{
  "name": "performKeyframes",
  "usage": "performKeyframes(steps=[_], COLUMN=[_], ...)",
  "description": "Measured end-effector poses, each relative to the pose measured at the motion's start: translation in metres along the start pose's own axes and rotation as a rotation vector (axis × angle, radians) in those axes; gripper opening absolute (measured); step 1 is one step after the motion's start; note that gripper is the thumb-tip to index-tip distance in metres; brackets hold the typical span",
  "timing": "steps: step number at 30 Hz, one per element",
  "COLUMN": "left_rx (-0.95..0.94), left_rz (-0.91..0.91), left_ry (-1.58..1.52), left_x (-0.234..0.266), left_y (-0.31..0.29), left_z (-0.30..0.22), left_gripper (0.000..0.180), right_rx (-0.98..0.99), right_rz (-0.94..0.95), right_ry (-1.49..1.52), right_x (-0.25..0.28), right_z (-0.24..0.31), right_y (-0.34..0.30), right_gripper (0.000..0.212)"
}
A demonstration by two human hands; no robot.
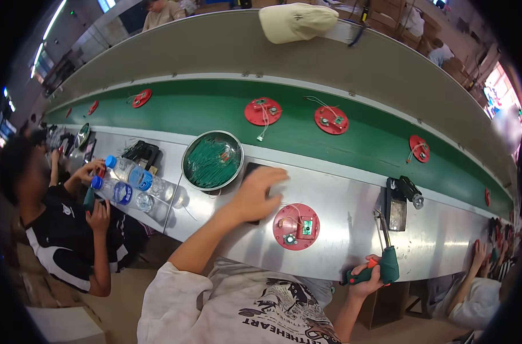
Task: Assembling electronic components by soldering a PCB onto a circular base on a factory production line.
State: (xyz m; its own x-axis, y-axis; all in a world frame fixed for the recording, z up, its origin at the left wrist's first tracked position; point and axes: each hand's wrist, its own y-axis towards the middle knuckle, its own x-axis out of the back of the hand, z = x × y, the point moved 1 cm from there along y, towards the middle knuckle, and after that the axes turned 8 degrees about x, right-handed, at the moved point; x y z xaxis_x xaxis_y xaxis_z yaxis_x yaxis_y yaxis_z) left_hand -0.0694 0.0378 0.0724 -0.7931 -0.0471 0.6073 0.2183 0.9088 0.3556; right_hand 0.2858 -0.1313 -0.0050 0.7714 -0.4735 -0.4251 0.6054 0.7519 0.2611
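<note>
Your left hand (260, 192) rests open on a dark pad (253, 171) just beside the red disc (296, 226), round, bearing a green circuit board. Your right hand (369, 276) is clamped on a green-handled soldering iron (381, 252) at the worktop (341, 200) edge.

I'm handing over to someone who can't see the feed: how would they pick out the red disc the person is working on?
Start at the steel workbench in front of the green conveyor belt. The red disc lies there, just right of the left hand. The other discs ride the belt; this one alone lies on steel.
</note>
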Motion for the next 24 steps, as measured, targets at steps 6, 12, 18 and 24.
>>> performKeyframes(steps=[6,12,18,24], left_rx=[0.364,0.44,0.49,0.274], left_rz=[-0.16,-0.102,-0.211,-0.36], left_ry=[0.665,0.622,0.25,0.082], left_x=[0.078,0.085,0.09,0.092], left_y=[0.002,-0.002,0.0,-0.002], left_z=[0.073,0.091,0.095,0.099], left_gripper=[0.014,0.016,0.013,0.015], right_rx=[0.029,0.029,-0.015,-0.022], right_rz=[0.019,0.01,0.022,0.015], right_ry=[-0.071,-0.094,-0.119,-0.11], right_x=[-0.001,-0.01,-0.005,-0.005], right_z=[-0.002,-0.001,0.0,-0.002], right_y=[0.0,0.0,0.0,-0.002], right_gripper=[0.031,0.029,0.035,0.034])
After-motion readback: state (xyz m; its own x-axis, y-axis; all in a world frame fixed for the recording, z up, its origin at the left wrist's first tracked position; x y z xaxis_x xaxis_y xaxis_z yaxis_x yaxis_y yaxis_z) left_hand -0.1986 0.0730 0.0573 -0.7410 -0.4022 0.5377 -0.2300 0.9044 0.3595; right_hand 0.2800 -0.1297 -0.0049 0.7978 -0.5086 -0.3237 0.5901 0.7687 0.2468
